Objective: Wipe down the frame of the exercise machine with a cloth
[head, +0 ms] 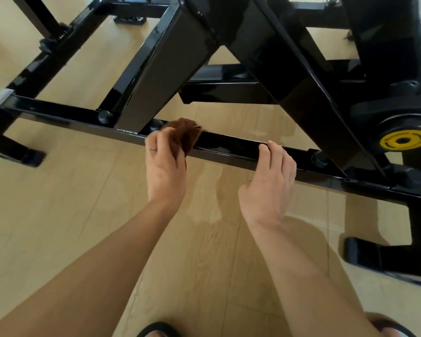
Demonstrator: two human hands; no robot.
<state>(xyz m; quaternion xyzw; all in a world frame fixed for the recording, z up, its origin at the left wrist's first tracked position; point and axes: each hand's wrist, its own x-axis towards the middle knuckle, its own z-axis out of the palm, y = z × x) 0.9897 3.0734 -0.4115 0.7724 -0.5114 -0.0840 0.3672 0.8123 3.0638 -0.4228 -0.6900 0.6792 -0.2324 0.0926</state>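
The black steel frame of the exercise machine fills the upper half of the view, with a low horizontal bar [229, 147] running from the left edge down to the right. My left hand [165, 169] grips a brown cloth [185, 135] and holds it against that bar, beside the foot of a slanted post [163, 76]. The cloth is blurred. My right hand [267, 181] rests on the same bar further right, its fingers curled over the top edge. Both forearms reach up from the bottom of the view.
A yellow disc [402, 139] sits on a round black hub at the right. Black frame feet stand on the light wooden floor at the left [22, 156] and right [374, 256]. My sandalled feet [158, 330] show at the bottom edge.
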